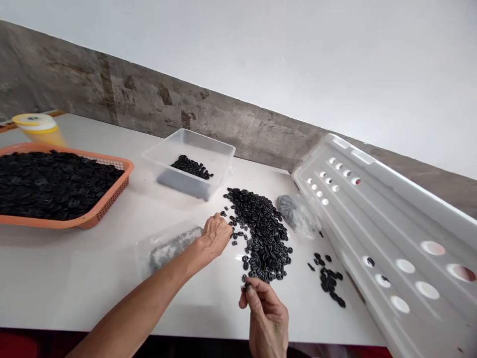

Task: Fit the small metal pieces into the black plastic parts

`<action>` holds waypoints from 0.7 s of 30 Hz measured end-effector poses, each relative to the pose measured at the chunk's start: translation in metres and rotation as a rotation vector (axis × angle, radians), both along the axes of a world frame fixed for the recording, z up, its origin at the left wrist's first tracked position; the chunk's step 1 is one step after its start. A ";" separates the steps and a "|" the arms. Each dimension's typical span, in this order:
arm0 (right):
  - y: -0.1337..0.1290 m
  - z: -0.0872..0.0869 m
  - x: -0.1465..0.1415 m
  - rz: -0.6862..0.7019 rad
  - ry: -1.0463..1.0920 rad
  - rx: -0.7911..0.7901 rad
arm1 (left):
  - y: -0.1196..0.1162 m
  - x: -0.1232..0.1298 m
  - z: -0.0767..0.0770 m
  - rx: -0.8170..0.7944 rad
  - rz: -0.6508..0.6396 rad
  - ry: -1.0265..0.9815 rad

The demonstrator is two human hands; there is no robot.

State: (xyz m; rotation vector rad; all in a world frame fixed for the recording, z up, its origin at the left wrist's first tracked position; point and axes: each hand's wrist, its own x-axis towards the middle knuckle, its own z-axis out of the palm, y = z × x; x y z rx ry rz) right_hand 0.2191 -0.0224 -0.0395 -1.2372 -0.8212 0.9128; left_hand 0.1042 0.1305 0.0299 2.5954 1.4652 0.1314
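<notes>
- head view: the right hand (266, 315), lower centre, pinches a small black piece (246, 287) between thumb and finger, apparently because it is so small.
- the left hand (216, 233), mid-frame, meets the black pile (264, 228); fingertips hidden, its grip cannot be told.
- the pile sits right of centre, presumably for short reach from both hands.

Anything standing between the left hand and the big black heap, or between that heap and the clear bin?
Nothing visible blocks the left hand from the black heap; it's at the heap's left edge, by stray pieces. Toward the clear bin, only the bin's side wall rises in between.
</notes>
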 end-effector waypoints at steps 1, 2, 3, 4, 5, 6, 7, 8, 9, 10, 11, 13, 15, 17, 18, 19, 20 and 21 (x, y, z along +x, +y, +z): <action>0.001 -0.002 0.001 0.013 0.001 -0.014 | -0.002 -0.005 0.001 -0.008 -0.011 0.028; 0.002 -0.004 0.001 0.026 0.002 -0.024 | -0.004 -0.010 0.001 -0.014 -0.019 0.058; 0.003 -0.006 0.001 0.037 0.002 -0.032 | -0.005 -0.013 0.002 -0.019 -0.024 0.085; 0.004 -0.007 0.000 0.045 0.003 -0.037 | -0.007 -0.015 0.002 -0.022 -0.030 0.105; 0.005 -0.007 0.000 0.052 0.004 -0.043 | -0.009 -0.016 0.002 -0.024 -0.032 0.120; 0.006 -0.007 -0.001 0.056 0.004 -0.046 | -0.010 -0.015 0.001 -0.023 -0.033 0.131; 0.006 -0.007 -0.002 0.059 0.003 -0.048 | -0.010 -0.011 0.001 -0.023 -0.034 0.137; 0.006 -0.006 -0.002 0.060 0.001 -0.049 | -0.010 -0.007 0.000 -0.026 -0.035 0.140; 0.006 -0.006 -0.001 0.060 -0.002 -0.051 | -0.008 -0.001 -0.001 -0.035 -0.035 0.142; 0.005 -0.005 0.000 0.060 -0.003 -0.052 | -0.005 0.006 -0.002 -0.056 -0.035 0.145; 0.003 -0.005 0.002 0.060 -0.002 -0.056 | -0.002 0.012 -0.004 -0.091 -0.035 0.152; 0.000 -0.006 0.007 0.050 0.006 -0.061 | 0.006 0.024 -0.010 -0.181 -0.027 0.165; -0.004 -0.008 0.012 0.027 0.022 -0.068 | 0.012 0.031 -0.016 -0.250 -0.013 0.148; -0.006 -0.011 0.016 0.018 0.037 -0.077 | 0.014 0.035 -0.020 -0.289 0.009 0.089; -0.006 -0.013 0.018 0.020 0.043 -0.081 | 0.014 0.035 -0.021 -0.305 0.021 0.045; -0.007 -0.014 0.019 0.026 0.048 -0.085 | 0.014 0.035 -0.021 -0.318 0.031 -0.008; -0.007 -0.014 0.020 0.031 0.051 -0.087 | 0.014 0.034 -0.020 -0.333 0.039 -0.070; -0.007 -0.015 0.021 0.033 0.053 -0.087 | 0.014 0.033 -0.017 -0.352 0.045 -0.138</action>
